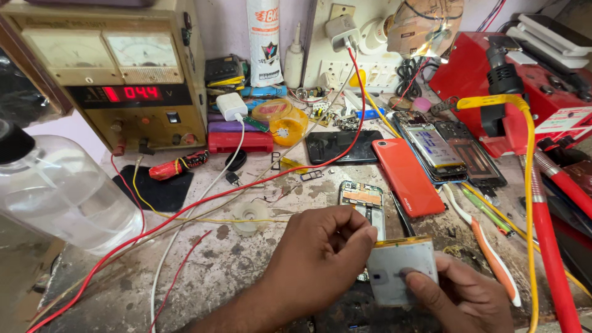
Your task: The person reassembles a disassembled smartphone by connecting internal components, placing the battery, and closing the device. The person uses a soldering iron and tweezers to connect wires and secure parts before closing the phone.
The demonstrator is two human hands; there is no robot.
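Both my hands meet at the bottom centre of the bench over a flat pale phone battery (398,271) with a yellow top edge. My left hand (320,262) pinches the battery's left edge between thumb and fingers. My right hand (465,296) supports it from below, thumb pressed on its face. Just behind the battery lies an opened phone (364,200) with its circuit board exposed, partly hidden by my left hand.
A bench power supply (117,74) with a red display stands at back left, red wires (203,206) running from it. A clear plastic bottle (58,191) lies left. An orange phone cover (407,176), opened phones (447,151), a black phone (339,147), a red hot-air station (530,86) and a yellow hose (529,185) crowd the right.
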